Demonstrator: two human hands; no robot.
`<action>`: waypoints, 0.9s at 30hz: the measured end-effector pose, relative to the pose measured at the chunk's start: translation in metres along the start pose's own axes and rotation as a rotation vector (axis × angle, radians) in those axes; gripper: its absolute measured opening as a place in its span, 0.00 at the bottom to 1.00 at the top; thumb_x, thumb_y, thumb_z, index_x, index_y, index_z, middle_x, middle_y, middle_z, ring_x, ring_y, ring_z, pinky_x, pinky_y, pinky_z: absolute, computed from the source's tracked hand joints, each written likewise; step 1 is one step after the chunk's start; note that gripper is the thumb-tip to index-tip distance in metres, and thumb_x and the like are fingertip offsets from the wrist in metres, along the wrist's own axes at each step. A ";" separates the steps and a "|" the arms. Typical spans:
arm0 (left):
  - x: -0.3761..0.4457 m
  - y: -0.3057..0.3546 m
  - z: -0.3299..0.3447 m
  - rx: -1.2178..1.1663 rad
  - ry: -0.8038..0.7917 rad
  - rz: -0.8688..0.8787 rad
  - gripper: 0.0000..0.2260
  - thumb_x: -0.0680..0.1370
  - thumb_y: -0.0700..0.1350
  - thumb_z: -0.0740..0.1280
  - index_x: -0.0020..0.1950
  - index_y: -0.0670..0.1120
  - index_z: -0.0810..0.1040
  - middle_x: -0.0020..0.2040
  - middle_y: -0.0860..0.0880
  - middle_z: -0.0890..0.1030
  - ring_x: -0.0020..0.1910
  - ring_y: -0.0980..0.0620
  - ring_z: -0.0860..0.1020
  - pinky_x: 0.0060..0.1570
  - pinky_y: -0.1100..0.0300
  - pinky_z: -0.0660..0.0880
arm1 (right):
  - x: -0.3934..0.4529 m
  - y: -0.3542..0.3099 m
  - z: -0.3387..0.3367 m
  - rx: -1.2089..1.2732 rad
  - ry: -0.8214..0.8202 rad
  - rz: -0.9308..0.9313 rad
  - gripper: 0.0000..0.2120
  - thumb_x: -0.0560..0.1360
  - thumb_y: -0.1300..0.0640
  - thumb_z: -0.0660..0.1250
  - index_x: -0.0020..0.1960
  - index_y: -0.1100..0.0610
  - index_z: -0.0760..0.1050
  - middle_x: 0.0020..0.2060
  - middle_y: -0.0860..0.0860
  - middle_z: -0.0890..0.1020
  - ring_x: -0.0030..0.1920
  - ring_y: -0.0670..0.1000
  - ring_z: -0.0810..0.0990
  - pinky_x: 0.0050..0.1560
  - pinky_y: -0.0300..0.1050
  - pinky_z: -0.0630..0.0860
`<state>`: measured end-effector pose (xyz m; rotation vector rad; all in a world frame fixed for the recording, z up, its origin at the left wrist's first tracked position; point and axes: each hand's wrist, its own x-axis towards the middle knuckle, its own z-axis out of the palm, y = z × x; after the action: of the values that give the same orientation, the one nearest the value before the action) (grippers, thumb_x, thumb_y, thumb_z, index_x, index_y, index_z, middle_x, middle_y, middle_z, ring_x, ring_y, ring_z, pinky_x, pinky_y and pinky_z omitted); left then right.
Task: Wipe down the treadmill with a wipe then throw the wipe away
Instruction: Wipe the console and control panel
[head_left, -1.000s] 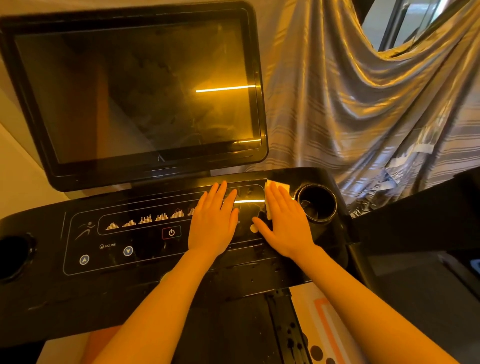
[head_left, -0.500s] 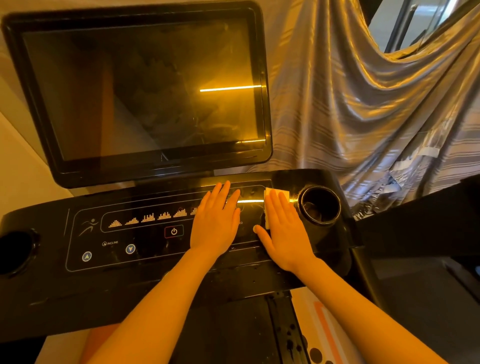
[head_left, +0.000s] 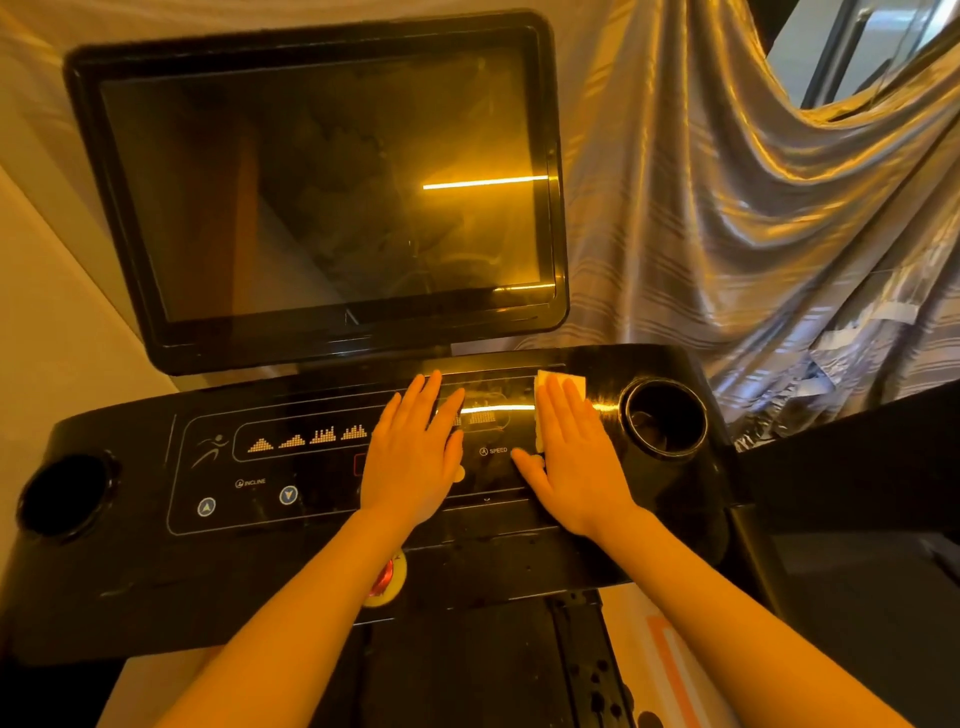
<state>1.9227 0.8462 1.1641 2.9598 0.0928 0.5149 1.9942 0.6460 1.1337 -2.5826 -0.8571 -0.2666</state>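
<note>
Two bare arms and two bare hands

The left hand (head_left: 413, 457) and the right hand (head_left: 576, 462) have no gloves, rings or watch on them. Both arms are bare too, with no sleeves showing. The nails are short.

A single head-worn wide-angle view is on record, looking forward and steeply down from above and behind the treadmill console (head_left: 130, 571), with both forearms entering from the bottom edge and the left hand (head_left: 413, 457) and right hand (head_left: 576, 462) near the frame's centre. The camera sits close to the console: the dark screen (head_left: 322, 192) fills the upper left, the right cup holder (head_left: 666, 420) lies right of centre, draped striped fabric (head_left: 753, 218) occupies the upper right, and straight edges bow toward the frame's margins. No second view is supplied, so no shared coverage can be reported.
</note>
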 end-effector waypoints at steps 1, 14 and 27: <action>0.000 0.000 0.000 -0.014 0.001 -0.005 0.23 0.84 0.50 0.58 0.79 0.49 0.62 0.80 0.45 0.57 0.80 0.46 0.53 0.73 0.54 0.45 | -0.007 -0.003 0.003 -0.012 0.000 -0.006 0.42 0.76 0.30 0.42 0.81 0.55 0.41 0.80 0.52 0.44 0.80 0.53 0.40 0.77 0.49 0.40; -0.002 -0.001 0.002 -0.064 0.027 -0.012 0.22 0.84 0.50 0.58 0.79 0.50 0.62 0.80 0.46 0.57 0.80 0.47 0.53 0.74 0.54 0.46 | 0.034 -0.010 -0.004 -0.011 0.000 0.055 0.44 0.74 0.29 0.38 0.80 0.56 0.40 0.80 0.54 0.44 0.79 0.54 0.38 0.79 0.54 0.42; -0.001 -0.004 0.006 -0.046 0.034 0.018 0.22 0.84 0.50 0.59 0.78 0.48 0.64 0.80 0.44 0.60 0.79 0.44 0.55 0.74 0.52 0.48 | 0.023 -0.012 -0.001 -0.073 -0.045 0.005 0.43 0.76 0.29 0.38 0.81 0.55 0.39 0.80 0.52 0.43 0.80 0.53 0.39 0.77 0.51 0.38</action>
<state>1.9239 0.8498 1.1576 2.9101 0.0574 0.5620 2.0052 0.6662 1.1451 -2.6669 -0.8711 -0.2435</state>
